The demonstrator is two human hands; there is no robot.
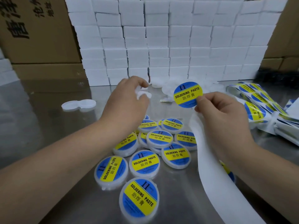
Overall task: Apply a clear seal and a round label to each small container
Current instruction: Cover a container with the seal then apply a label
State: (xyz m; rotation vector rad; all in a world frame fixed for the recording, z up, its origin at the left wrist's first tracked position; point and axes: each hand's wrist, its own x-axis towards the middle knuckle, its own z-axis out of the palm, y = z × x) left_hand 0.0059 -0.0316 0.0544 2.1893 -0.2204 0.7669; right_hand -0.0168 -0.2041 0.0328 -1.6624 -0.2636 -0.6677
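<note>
The right hand (221,113) pinches the label (188,95) by its edge, likely sparing the glue, for the container (144,94) the left hand (127,97) grips.

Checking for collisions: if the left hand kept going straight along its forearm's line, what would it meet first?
Probably the pile of unlabelled white containers just beyond the left hand, which grips a small white container; behind them stands the wall of white boxes. Depth is hard to judge.

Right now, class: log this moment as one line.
left hand: grips container | right hand: pinches label | label: not yet applied
</note>
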